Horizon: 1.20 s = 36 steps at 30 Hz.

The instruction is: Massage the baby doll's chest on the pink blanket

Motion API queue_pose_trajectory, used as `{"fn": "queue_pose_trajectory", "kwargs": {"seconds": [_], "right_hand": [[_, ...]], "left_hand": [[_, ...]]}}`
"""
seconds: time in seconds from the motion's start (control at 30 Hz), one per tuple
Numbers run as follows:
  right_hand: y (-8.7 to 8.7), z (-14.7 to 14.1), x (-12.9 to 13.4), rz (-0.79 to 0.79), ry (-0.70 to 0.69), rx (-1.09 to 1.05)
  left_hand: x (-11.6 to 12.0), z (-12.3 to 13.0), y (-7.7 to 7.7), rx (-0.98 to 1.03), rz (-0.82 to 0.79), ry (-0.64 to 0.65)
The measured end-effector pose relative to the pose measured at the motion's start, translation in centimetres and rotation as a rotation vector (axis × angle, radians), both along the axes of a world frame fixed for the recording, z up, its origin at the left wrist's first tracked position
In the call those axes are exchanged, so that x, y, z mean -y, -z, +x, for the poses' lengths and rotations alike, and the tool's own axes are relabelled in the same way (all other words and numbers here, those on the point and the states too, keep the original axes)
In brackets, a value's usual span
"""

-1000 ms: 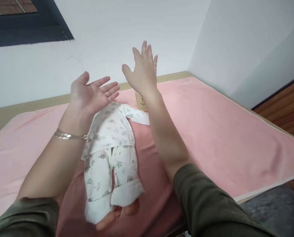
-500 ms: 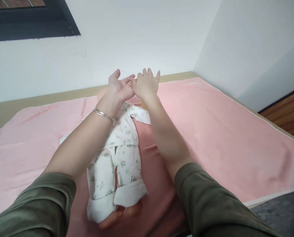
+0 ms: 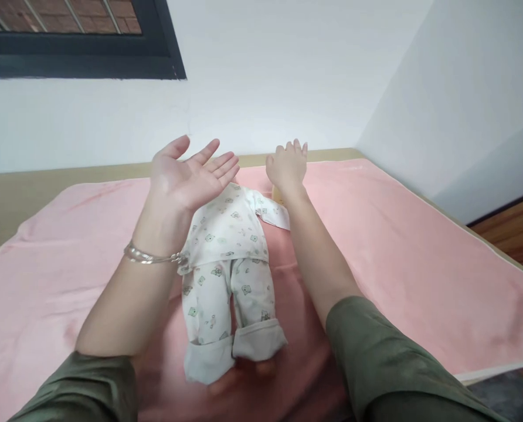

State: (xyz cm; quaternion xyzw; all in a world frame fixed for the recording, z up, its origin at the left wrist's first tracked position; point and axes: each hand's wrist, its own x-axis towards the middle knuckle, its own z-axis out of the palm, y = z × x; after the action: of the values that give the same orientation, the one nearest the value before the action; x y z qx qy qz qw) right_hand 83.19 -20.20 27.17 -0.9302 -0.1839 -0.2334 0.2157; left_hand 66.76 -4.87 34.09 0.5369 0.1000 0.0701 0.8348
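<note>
A doll (image 3: 226,234) in a white printed top and trousers lies on its back on a pink cloth (image 3: 402,258), its feet towards me. My left hand (image 3: 186,176) is raised over the doll's head end, palm up and fingers spread, with nothing in it. It hides the doll's head and one sleeve. To the right, my right hand (image 3: 288,164) shows its back, fingers apart and angled away; I see nothing held. Below its wrist, beside the doll's sleeve, a small yellow thing (image 3: 278,194) is partly covered, too hidden to name.
The pink cloth covers most of a wooden surface (image 3: 33,205). Behind it rises a white wall (image 3: 279,70) with a dark-framed window (image 3: 90,55) at upper left. A brown wood-grain panel (image 3: 516,220) stands at the right.
My hands, earlier touching above the doll's head end, are now apart: the left has moved left with its palm turned up, the right moved right. The camera view has shifted.
</note>
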Motion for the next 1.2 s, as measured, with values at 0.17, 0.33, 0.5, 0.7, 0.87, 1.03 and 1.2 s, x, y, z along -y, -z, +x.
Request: {"fn": "queue_pose_trajectory", "kwargs": {"seconds": [0.17, 0.33, 0.5, 0.7, 0.87, 1.03, 1.2], "right_hand": [[0.0, 0.0, -0.1, -0.061, 0.047, 0.024], [-0.3, -0.2, -0.4, -0.13, 0.101, 0.001], [-0.4, -0.1, -0.6, -0.182, 0.136, -0.002], [0.0, 0.1, -0.7, -0.199, 0.188, -0.047], [0.5, 0.0, -0.8, -0.179, 0.209, -0.043], [1.1, -0.4, -1.1, -0.133, 0.219, -0.021], [1.2, -1.2, -1.3, -0.122, 0.24, -0.019]], "left_hand": [[-2.4, -5.1, -1.9, 0.116, -0.14, -0.039], [-4.1, -8.0, -3.0, 0.233, -0.267, -0.066], [-4.7, -9.9, -4.0, 0.153, -0.155, -0.137], [-4.9, -10.8, -4.6, 0.255, -0.301, -0.05], [-4.9, -10.9, -4.5, 0.303, -0.337, -0.106], [-4.6, -10.8, -4.5, 0.292, -0.296, -0.125], [-4.1, -10.6, -4.5, 0.27, -0.186, -0.107]]}}
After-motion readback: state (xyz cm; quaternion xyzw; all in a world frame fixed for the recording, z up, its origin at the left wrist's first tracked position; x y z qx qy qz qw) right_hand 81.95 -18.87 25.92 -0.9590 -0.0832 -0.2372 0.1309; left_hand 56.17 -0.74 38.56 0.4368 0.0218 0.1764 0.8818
